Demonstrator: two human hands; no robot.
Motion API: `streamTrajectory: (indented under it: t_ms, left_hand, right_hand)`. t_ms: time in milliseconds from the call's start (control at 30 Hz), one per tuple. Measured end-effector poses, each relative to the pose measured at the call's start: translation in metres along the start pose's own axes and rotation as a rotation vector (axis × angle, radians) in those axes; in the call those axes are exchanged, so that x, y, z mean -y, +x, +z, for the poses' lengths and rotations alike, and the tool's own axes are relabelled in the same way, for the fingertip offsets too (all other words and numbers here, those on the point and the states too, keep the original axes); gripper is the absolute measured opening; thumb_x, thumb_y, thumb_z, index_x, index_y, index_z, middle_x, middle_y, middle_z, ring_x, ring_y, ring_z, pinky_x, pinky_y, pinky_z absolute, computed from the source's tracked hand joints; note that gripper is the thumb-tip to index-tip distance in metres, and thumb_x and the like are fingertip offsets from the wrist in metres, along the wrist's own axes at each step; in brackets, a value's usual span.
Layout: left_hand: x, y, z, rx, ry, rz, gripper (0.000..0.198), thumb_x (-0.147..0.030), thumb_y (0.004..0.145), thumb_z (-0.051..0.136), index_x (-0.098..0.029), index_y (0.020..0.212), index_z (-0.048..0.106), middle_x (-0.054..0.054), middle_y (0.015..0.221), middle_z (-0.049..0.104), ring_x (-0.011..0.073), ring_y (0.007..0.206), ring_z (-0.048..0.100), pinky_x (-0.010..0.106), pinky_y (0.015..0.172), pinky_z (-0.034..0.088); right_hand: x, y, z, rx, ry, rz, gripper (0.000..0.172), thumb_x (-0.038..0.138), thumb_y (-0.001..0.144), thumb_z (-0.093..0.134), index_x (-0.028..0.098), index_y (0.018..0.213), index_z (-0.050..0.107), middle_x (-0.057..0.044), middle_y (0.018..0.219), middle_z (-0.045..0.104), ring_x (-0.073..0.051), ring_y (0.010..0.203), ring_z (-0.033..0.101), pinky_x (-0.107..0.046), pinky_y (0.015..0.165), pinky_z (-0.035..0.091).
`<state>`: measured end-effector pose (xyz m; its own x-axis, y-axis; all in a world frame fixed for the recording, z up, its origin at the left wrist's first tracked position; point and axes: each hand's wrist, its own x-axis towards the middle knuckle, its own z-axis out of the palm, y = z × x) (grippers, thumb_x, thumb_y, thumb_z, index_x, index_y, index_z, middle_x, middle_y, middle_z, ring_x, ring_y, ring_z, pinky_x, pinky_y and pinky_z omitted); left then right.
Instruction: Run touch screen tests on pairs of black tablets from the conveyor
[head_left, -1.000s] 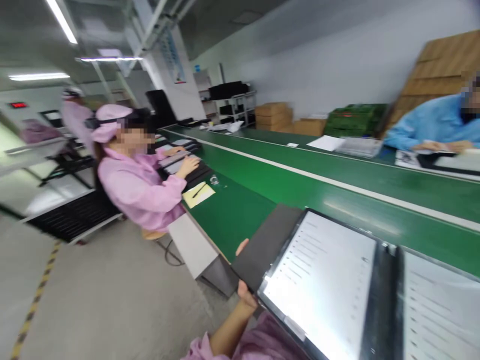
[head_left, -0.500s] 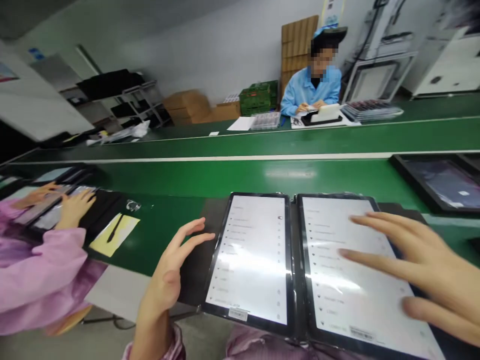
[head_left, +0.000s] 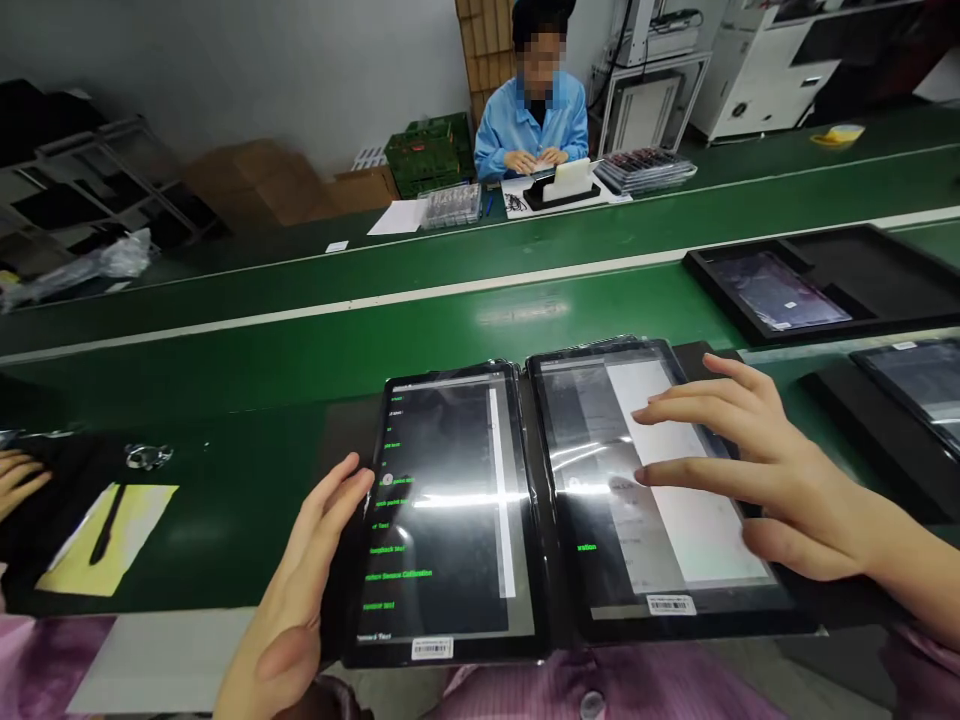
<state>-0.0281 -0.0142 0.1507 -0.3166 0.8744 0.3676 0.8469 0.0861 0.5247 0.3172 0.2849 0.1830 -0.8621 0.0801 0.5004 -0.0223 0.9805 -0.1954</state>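
Observation:
Two tablets with lit screens lie side by side before me at the table's near edge. The left tablet (head_left: 450,520) shows green text lines on black, with a pale strip near its right side. My left hand (head_left: 307,575) is at that tablet's left edge, fingers stretched out and holding nothing. On the right tablet (head_left: 637,530) a white panel covers part of a dark screen. Over its right half my right hand (head_left: 757,460) hovers with fingers spread; whether a fingertip touches the glass I cannot tell. Each tablet has a barcode label (head_left: 432,649) at its bottom edge.
A black tray (head_left: 862,265) with a tablet stands at the right, and another tablet (head_left: 919,385) lies nearer. Left are a yellow paper (head_left: 112,540) with a dark strip and a co-worker's hand (head_left: 19,475). A person in blue (head_left: 532,125) sits across the green table (head_left: 420,310).
Both screens have switched from white lists to dark pages partly covered by pale panels. My view has turned to the right. Both my hands remain at the tablets.

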Motion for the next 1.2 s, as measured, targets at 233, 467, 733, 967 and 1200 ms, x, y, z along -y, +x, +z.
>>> streamTrajectory:
  t_ms: [233,467,733,967,1200]
  left_hand:
    - [0.0,-0.004,0.004,-0.086,-0.087,0.064,0.103,-0.094,0.087,0.004,-0.034,0.141,0.068,0.008,0.156,0.056,0.0364,0.128,0.067,0.055,0.117,0.049]
    - [-0.005,-0.012,0.006,-0.173,-0.141,0.033,0.109,-0.092,0.087,0.0,-0.026,0.119,0.08,0.012,0.143,0.063,0.0339,0.116,0.073,0.051,0.106,0.059]
    - [0.002,-0.014,0.008,-0.132,-0.127,0.053,0.104,-0.094,0.088,0.009,-0.03,0.156,0.054,0.016,0.155,0.05,0.036,0.121,0.069,0.051,0.103,0.059]
    - [0.002,-0.008,0.005,0.018,-0.002,-0.018,0.114,-0.095,0.081,-0.001,-0.027,0.157,0.051,0.017,0.155,0.049,0.0376,0.127,0.063,0.047,0.099,0.059]
    - [0.004,-0.002,0.001,0.083,0.041,0.043,0.099,-0.087,0.091,-0.002,-0.034,0.163,0.04,0.011,0.152,0.056,0.0349,0.132,0.058,0.046,0.109,0.05]
  right_hand:
    - [0.01,0.007,0.014,0.052,-0.008,-0.014,0.081,0.074,0.103,0.009,0.037,0.122,0.079,-0.008,0.147,0.06,-0.036,0.135,0.051,-0.072,0.125,0.013]
    - [0.004,0.007,0.012,0.09,-0.068,-0.109,0.079,0.082,0.099,0.019,0.034,0.13,0.076,-0.01,0.15,0.059,-0.04,0.135,0.053,-0.074,0.126,0.011]
    - [-0.003,-0.017,0.009,-0.019,-0.115,0.029,0.085,0.085,0.094,0.015,0.037,0.135,0.071,-0.011,0.152,0.054,-0.05,0.134,0.053,-0.076,0.124,0.019]
    - [-0.007,-0.008,0.011,0.037,-0.092,0.01,0.075,0.076,0.101,0.018,0.029,0.126,0.07,-0.013,0.141,0.059,-0.041,0.126,0.056,-0.068,0.128,0.013]
    - [-0.004,0.001,0.017,0.071,-0.092,0.084,0.075,0.072,0.104,0.015,0.032,0.131,0.072,-0.011,0.145,0.055,-0.037,0.129,0.051,-0.072,0.124,0.013]
